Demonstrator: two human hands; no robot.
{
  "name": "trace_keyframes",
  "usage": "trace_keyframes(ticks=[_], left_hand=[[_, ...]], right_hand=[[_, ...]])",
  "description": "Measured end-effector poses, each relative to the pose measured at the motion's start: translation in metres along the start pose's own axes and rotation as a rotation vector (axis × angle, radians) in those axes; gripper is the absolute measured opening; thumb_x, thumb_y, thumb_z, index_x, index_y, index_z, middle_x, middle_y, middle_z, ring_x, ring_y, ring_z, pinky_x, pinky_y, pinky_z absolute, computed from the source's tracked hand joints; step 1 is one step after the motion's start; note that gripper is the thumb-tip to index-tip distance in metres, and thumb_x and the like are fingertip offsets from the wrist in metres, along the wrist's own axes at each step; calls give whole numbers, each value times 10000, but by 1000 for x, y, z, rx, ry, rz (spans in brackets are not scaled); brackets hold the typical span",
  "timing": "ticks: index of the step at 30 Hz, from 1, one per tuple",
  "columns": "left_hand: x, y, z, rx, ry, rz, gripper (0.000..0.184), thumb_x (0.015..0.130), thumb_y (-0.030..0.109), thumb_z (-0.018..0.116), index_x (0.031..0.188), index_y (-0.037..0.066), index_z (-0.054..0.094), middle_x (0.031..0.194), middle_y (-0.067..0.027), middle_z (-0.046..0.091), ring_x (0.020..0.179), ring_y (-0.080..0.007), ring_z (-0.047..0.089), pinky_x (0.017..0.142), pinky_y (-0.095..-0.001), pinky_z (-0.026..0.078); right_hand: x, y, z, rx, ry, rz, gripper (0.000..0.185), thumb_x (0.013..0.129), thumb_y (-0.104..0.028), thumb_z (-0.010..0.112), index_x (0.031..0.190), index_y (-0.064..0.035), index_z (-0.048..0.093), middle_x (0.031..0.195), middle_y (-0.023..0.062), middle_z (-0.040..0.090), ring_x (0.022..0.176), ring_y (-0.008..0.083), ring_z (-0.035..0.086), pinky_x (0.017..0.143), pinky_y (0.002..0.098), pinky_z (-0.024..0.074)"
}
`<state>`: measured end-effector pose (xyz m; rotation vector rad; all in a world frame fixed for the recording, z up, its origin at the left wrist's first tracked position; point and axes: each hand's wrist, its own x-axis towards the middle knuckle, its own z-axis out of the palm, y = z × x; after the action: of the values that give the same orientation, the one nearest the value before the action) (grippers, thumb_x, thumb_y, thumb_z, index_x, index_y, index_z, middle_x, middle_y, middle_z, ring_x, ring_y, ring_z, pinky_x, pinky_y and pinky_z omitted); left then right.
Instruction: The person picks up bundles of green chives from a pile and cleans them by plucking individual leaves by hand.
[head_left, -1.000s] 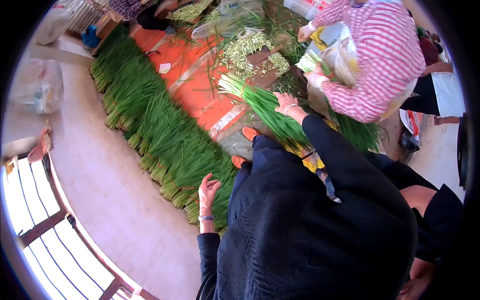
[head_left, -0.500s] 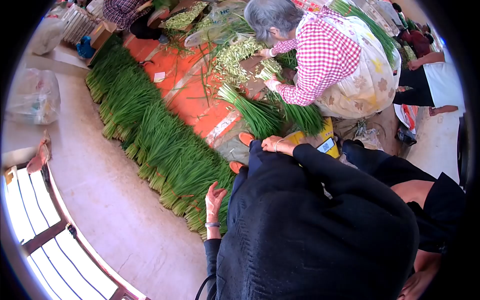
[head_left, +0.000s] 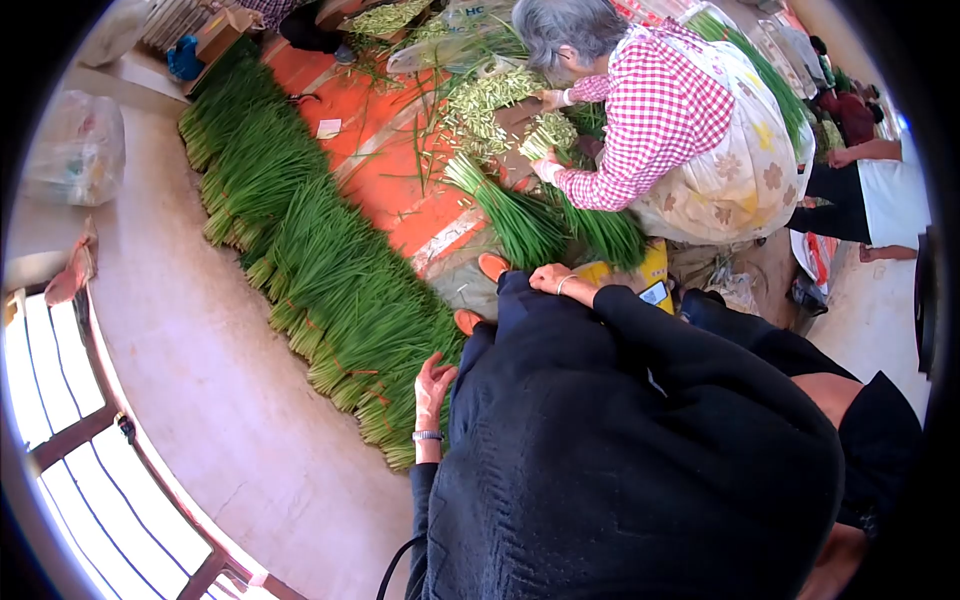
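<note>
My left hand (head_left: pixel 434 388) hangs beside the long row of green bundles (head_left: pixel 330 270), its fingers loosely apart and nothing in them. Curled fingers mark my right hand (head_left: pixel 551 278), which rests at my dark trousers by the knee; what it grips, if anything, is hidden. Just beyond it a tied green bundle (head_left: pixel 515 218) with pale stem ends lies on the floor. A person in a checked shirt (head_left: pixel 665 110) bends over and holds another bundle (head_left: pixel 548 140) by its pale end.
Cut stem pieces (head_left: pixel 475 110) are heaped beyond the bundles on an orange floor sheet (head_left: pixel 385 195). A yellow bag (head_left: pixel 650 265) lies right of my right hand. Other people sit at the top left and right. A barred window (head_left: pixel 110 480) is at lower left.
Since a second ago, my right hand has let go of the bundle and drawn back to my knee. The person in the checked shirt has leaned toward the cut stems.
</note>
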<state>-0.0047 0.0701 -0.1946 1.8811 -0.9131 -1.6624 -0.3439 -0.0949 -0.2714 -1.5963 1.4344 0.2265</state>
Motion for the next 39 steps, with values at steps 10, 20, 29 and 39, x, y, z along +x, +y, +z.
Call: trace_keyframes(ticks=[10,20,29,39], left_hand=[[4,-13,7,-25,18,34,571,794,167,716,1293,-15,505,965,-149,706,846,-168,661,772,-274,521],[-2,2,32,-100,-20,18,581,791,147,736,1300,-10,503,1010,-195,689,894,-206,672,806,-299,536],[5,-9,33,-145,-19,1,578,794,153,732,1301,-9,505,1012,-186,690,904,-200,669,809,-294,535],[3,1,31,-138,-16,-8,572,791,143,732,1292,-18,508,1010,-179,693,882,-186,668,801,-286,534]], right_hand=[[6,-4,-8,-49,-54,56,307,787,-389,611,1009,-209,722,1029,70,700,974,276,654,878,369,500],[1,4,3,-15,14,-55,259,770,-323,571,868,-128,710,931,141,689,875,334,654,799,413,504],[9,2,-1,-77,-44,51,289,780,-370,587,984,-218,725,1000,81,700,951,286,654,861,384,502],[19,14,11,-52,-4,-21,279,781,-346,571,932,-165,721,968,108,697,912,310,656,836,401,505]])
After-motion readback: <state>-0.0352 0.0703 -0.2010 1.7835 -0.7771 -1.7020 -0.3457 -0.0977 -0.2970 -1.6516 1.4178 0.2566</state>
